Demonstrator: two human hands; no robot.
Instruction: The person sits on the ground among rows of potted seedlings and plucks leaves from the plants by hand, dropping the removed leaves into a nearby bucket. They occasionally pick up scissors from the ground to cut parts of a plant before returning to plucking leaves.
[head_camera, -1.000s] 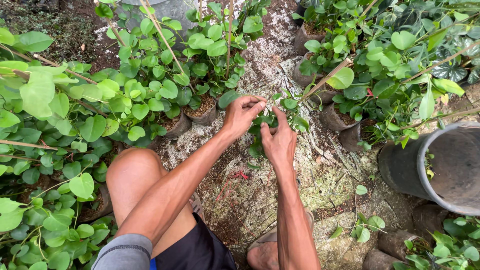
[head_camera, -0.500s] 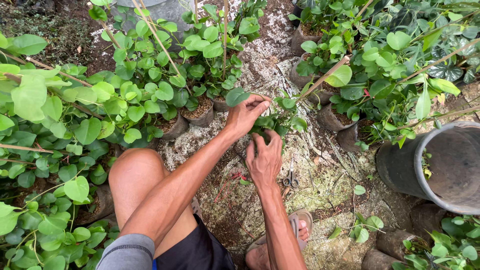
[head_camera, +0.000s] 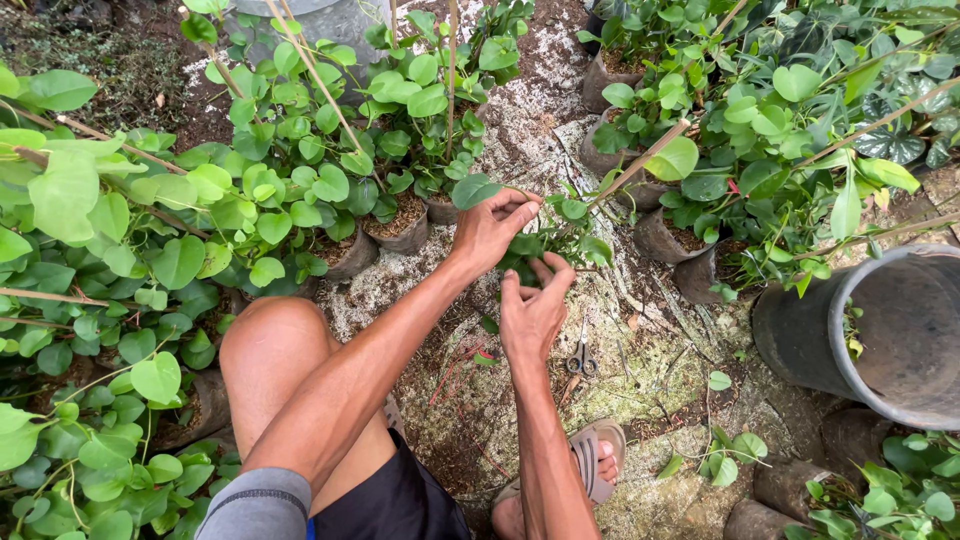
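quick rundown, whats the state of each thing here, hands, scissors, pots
left hand: pinching a leaf of the small plant
right hand: fingers spread, touching the same plant lower down
scissors: lying on the ground, unheld
large dark pot: tipped sideways, mostly empty
small potted plants: upright, filled with soil

A person is crouching on the gritty ground, and the left hand (head_camera: 492, 228) is pinching a leafy stem of a small plant (head_camera: 560, 235), while the right hand (head_camera: 533, 312) is reaching up just below that plant with fingers spread. A small pair of scissors (head_camera: 579, 357) is lying on the ground just right of the right hand, and a sandal (head_camera: 592, 452) is showing below them. A big dark pot (head_camera: 880, 330) is lying tilted, well right of the plant.
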